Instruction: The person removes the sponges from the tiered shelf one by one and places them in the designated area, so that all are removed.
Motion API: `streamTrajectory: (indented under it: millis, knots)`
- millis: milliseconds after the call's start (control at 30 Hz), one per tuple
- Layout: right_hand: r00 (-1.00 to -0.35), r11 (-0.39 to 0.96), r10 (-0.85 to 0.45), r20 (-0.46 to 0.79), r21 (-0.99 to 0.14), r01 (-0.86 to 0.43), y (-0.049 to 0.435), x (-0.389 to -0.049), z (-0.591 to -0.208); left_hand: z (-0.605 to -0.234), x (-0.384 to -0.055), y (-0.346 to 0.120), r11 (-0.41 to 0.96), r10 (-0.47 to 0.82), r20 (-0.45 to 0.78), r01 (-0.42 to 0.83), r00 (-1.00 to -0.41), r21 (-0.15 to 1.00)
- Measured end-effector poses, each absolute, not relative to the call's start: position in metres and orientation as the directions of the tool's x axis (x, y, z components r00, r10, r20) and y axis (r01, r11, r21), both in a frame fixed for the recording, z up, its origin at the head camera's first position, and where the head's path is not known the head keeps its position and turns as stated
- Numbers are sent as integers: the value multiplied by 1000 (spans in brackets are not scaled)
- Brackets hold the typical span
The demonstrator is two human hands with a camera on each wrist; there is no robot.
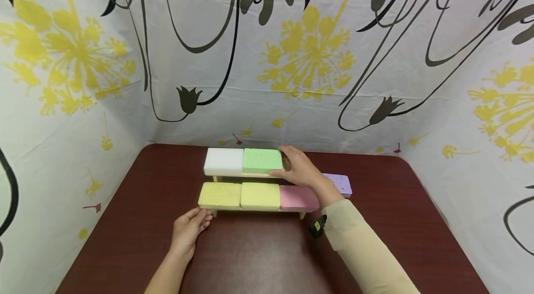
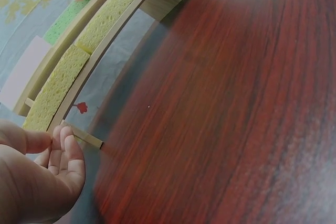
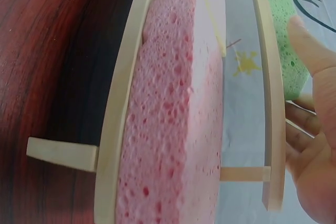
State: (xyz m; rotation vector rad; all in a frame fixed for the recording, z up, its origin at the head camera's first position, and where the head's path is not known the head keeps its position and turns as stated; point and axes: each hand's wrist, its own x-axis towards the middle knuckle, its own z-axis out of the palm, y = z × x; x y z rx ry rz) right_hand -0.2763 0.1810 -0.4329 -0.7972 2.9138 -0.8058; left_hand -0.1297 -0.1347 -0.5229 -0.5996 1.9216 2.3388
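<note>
A two-tier wooden rack (image 2: 73, 94) carries block-shaped sponges. On its lower tier lie two yellow sponges (image 1: 219, 195) and a pink sponge (image 3: 163, 93). The upper tier bears a white sponge (image 1: 223, 161) and a green sponge (image 1: 262, 160). My left hand (image 1: 189, 230) pinches the left end of the lower tier between thumb and fingers. With my right hand (image 1: 298, 169) I grip the right end of the green sponge, thumb along its front and fingers reaching behind. The right wrist view shows those fingers partly hidden by the upper rail.
A purple sponge (image 1: 339, 184) lies to the right of the rack, partly behind my right wrist. The dark red wooden table (image 1: 250, 252) extends in front and to both sides. A white cloth (image 1: 250, 76) with yellow and grey flower prints hangs around the table.
</note>
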Motion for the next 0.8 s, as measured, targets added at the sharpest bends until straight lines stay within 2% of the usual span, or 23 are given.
streamTrajectory:
  millis: [333, 800]
  knots:
    - [-882, 761, -466, 69, -478, -439, 172, -278, -434, -523, -130, -134, -217, -199, -328, -285, -924, 934]
    - [-891, 751, -445, 88, -505, -425, 186, -275, -431, -522, -130, -135, -218, -190, -328, -286, -925, 933]
